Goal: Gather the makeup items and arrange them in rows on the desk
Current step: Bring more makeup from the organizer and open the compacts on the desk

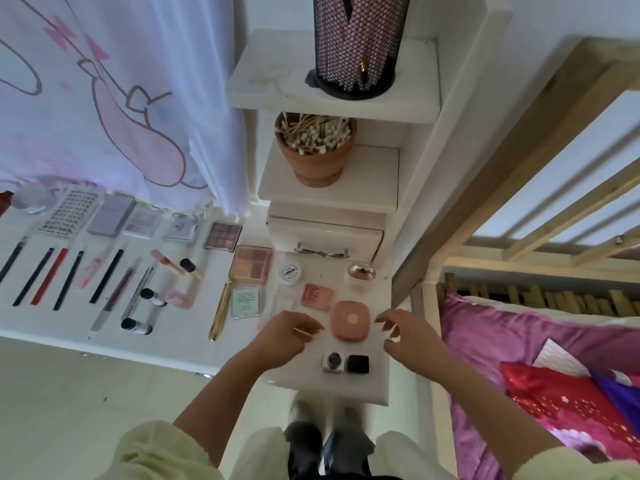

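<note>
A rounded pink compact [350, 320] lies on the white desk [304, 379] between my two hands. My left hand [289, 336] hovers just left of it with loosely curled fingers and holds nothing. My right hand [407, 336] hovers just right of it, fingers also loosely curled and empty. Below the compact sit a small silver pot [333, 362] and a black square case [358, 364]. Above it lie a small pink blush [317, 297], a white round jar [290, 271] and a rose-gold oval case [362, 271]. Palettes [221, 235] and pencils [52, 280] lie in rows to the left.
White stepped shelves rise behind the desk, with a drawer [325, 237], a terracotta pot of cotton swabs [315, 147] and a black mesh holder [356, 46]. A curtain [104, 98] hangs at the left. A wooden bed frame [519, 202] with pink bedding [519, 358] stands close on the right.
</note>
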